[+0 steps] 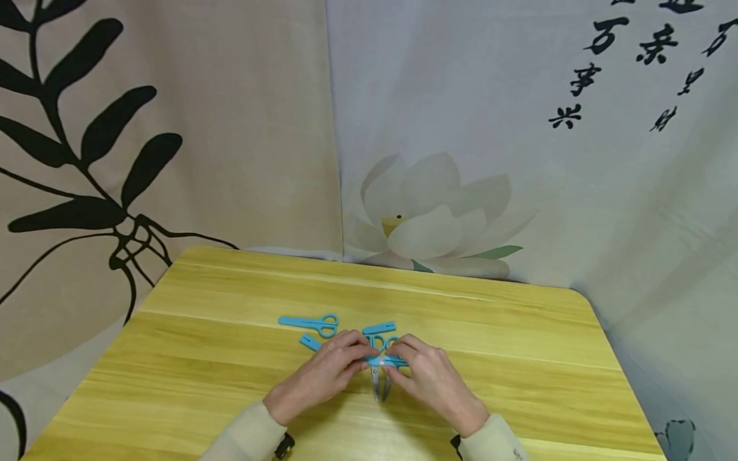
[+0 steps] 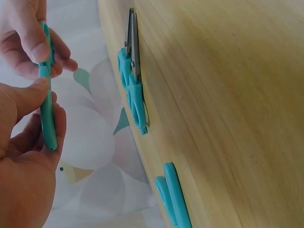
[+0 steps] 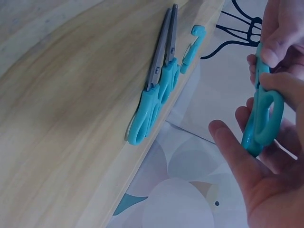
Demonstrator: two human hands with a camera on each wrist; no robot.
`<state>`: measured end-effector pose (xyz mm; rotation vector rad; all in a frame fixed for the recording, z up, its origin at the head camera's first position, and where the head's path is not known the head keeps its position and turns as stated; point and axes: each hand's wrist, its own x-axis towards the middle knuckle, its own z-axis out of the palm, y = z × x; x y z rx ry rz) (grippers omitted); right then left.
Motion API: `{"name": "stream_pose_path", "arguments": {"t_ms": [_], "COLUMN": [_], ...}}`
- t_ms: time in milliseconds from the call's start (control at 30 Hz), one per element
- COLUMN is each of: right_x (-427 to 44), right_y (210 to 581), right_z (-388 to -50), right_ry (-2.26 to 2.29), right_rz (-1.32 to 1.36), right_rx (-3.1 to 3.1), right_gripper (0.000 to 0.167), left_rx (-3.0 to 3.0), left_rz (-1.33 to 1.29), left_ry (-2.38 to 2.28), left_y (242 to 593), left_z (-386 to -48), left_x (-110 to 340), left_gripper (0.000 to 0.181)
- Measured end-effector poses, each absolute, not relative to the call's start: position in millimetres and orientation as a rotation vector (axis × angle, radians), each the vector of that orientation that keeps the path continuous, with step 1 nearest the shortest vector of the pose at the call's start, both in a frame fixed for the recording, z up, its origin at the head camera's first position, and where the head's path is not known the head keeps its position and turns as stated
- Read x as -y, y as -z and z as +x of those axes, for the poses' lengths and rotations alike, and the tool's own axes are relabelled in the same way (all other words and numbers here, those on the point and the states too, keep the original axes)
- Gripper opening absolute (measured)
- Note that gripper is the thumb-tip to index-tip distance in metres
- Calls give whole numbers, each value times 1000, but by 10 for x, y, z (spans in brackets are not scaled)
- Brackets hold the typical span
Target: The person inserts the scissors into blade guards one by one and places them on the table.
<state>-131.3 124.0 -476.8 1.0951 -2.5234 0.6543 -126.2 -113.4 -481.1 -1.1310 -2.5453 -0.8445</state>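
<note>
Both hands hold one pair of blue scissors [image 1: 397, 361] sideways above the table. The left hand [image 1: 329, 369] [image 2: 28, 156] pinches the blue sheath [image 2: 47, 114] over its blade end. At the handle end, the right hand [image 1: 432, 379] [image 3: 270, 185] grips the blue handles [image 3: 268, 118] between thumb and fingers. Below them a second pair of scissors [image 1: 375, 382] [image 2: 135, 97] [image 3: 149, 102] lies on the table, its metal blades bare, spread slightly and pointing toward the person. How far the sheath covers the held blades is hidden by the fingers.
Left of the hands lies a sheathed pair of blue scissors [image 1: 300, 322]. One loose blue sheath [image 1: 378, 328] is just beyond the hands, another blue piece [image 1: 309, 342] beside the left hand, partly covered. The wooden table [image 1: 497, 316] ends at a printed curtain [image 1: 253, 146].
</note>
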Motion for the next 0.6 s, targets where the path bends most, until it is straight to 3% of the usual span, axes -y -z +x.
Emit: {"name": "stream_pose_path", "arguments": {"t_ms": [400,600], "right_x": [-1265,-1277], "right_y": [4781,4788], "right_z": [-1324,-1317], "right_ry": [-673,-682], "right_rz": [1109,1093], "right_rx": [2505,2513], "right_gripper": [22,23], "left_rx": [2663,2666], "left_rz": [-1073,-1021], "left_ry": [866,896], "left_y": [4787,4782], "left_z": [-1237,-1219], "left_x": [1153,1213], "left_gripper": [27,20]}}
